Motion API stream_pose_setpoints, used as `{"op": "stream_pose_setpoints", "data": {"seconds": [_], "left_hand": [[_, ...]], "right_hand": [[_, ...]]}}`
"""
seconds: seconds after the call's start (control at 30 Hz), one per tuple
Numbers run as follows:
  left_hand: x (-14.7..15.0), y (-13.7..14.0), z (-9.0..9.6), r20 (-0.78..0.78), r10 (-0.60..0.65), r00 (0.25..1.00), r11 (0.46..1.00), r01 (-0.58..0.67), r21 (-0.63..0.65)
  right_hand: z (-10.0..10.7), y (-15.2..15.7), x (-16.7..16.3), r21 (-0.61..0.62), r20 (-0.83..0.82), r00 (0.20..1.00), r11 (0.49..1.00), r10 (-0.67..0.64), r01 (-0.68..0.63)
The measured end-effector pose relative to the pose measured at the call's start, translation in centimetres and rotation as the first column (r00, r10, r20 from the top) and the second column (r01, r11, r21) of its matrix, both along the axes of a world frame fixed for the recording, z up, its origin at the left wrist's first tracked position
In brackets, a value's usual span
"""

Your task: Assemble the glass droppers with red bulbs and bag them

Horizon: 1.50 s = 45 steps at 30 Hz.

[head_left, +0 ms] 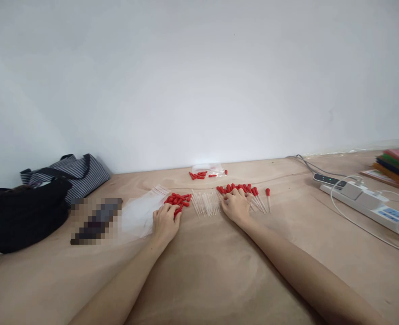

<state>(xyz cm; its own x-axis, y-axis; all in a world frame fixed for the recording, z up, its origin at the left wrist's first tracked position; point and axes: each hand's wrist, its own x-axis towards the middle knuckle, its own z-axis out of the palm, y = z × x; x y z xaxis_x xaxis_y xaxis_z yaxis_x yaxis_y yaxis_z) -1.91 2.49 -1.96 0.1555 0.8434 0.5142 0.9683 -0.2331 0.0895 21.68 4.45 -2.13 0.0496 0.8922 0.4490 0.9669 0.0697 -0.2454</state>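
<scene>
My left hand is at the near edge of a pile of red rubber bulbs, its thumb and fingers closed around one bulb. Between my two hands lies a row of thin clear dropper tubes, side by side on the wooden table. My right hand rests over a group of droppers with red bulbs. Its fingers are curled, and the fingertips are hidden, so what they grip does not show. One dropper lies a little apart on the right.
Clear plastic zip bags lie left of my left hand. Farther back are another clear bag and loose red bulbs. A striped bag and a black bag stand left; a power strip with cables lies right, near colourful folders.
</scene>
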Motion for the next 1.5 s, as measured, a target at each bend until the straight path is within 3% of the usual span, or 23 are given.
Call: {"op": "stream_pose_setpoints", "data": {"seconds": [0.23,0.47,0.57,0.67,0.73,0.9,1.0,1.07,1.17,1.23,1.5], "left_hand": [[0.0,0.2,-0.5,0.023,-0.027,0.999,0.999,0.028,-0.025],[0.3,-0.3,0.1,0.083,-0.048,0.995,0.999,0.046,0.029],[0.6,-1.0,0.4,0.124,-0.154,0.98,0.985,0.143,0.091],[1.0,-1.6,0.3,0.153,-0.302,0.941,0.951,0.287,0.113],[1.2,-1.7,0.0,0.16,-0.336,0.928,0.941,0.326,0.086],[1.2,-1.4,0.1,0.241,-0.262,0.934,0.964,0.242,0.111],[1.4,-1.7,0.6,0.3,-0.284,0.911,0.956,0.245,0.16],[1.8,-2.2,0.8,0.307,-0.372,0.876,0.928,0.347,0.134],[2.6,-3.1,0.7,0.262,-0.519,0.814,0.845,0.535,0.011],[3.1,-3.6,0.3,0.231,-0.564,0.793,0.806,0.589,-0.056],[3.8,-3.7,-0.7,0.203,-0.504,0.839,0.837,0.533,-0.126]], "right_hand": [[0.8,0.9,-1.8,-0.147,0.102,0.992,0.985,-0.075,0.09],[0.9,0.6,-2.0,-0.146,0.136,0.988,0.985,-0.074,0.094],[1.2,-0.4,-1.3,-0.115,0.148,0.987,0.99,-0.062,0.08],[1.1,-1.9,-0.1,-0.025,0.178,0.984,0.999,-0.015,0.019],[0.6,-3.1,0.8,0.014,0.197,0.98,0.999,0.03,-0.034],[-0.4,-5.7,2.6,0.012,0.18,0.964,0.979,0.197,-0.202],[-0.7,-6.4,3.1,0.016,0.176,0.94,0.954,0.293,-0.3],[-0.7,-6.6,3.2,0.011,0.18,0.922,0.936,0.343,-0.35],[-0.8,-6.5,3.3,-0.007,0.186,0.905,0.921,0.383,-0.389],[-0.7,-6.5,3.3,-0.026,0.179,0.901,0.917,0.396,-0.398],[-0.2,-6.6,2.8,-0.032,-0.011,0.874,0.874,0.485,-0.485]]}}
